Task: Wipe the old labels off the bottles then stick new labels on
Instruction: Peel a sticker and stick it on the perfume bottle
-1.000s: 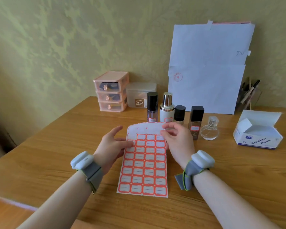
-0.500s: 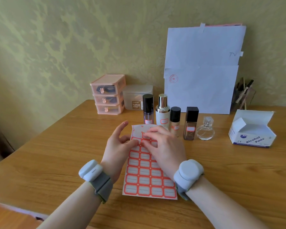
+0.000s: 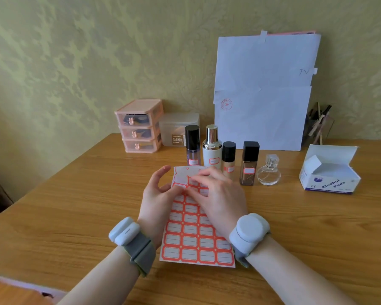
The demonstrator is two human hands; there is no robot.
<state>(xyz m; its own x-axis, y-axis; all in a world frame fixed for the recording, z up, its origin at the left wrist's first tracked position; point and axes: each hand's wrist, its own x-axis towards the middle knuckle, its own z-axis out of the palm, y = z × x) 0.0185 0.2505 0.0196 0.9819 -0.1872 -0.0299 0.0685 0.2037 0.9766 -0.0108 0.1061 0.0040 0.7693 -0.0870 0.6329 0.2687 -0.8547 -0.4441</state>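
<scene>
A sheet of red-bordered labels (image 3: 191, 238) lies on the wooden table (image 3: 75, 216) in front of me. My left hand (image 3: 158, 201) pinches the sheet's left edge near the top. My right hand (image 3: 216, 194) rests over the sheet's upper part, fingertips picking at a label in the top rows. Behind the sheet stand a purple bottle with a black cap (image 3: 193, 146), a white bottle with a silver cap (image 3: 212, 148), a small beige bottle (image 3: 228, 157) and a square brown bottle (image 3: 249, 164), each wearing a red-bordered label. A round clear perfume bottle (image 3: 268, 172) at the right carries none.
An open box of alcohol pads (image 3: 330, 172) sits at the right. A pink three-drawer organiser (image 3: 139, 126) and a frosted plastic container (image 3: 178, 128) stand at the back by the wall. White papers (image 3: 262, 91) lean on the wall, with a pen holder (image 3: 319, 124) beside them.
My right hand has moved from the sheet's top right corner onto its upper rows and now picks at a label. The view has shifted slightly; my left hand keeps its hold on the sheet's edge.
</scene>
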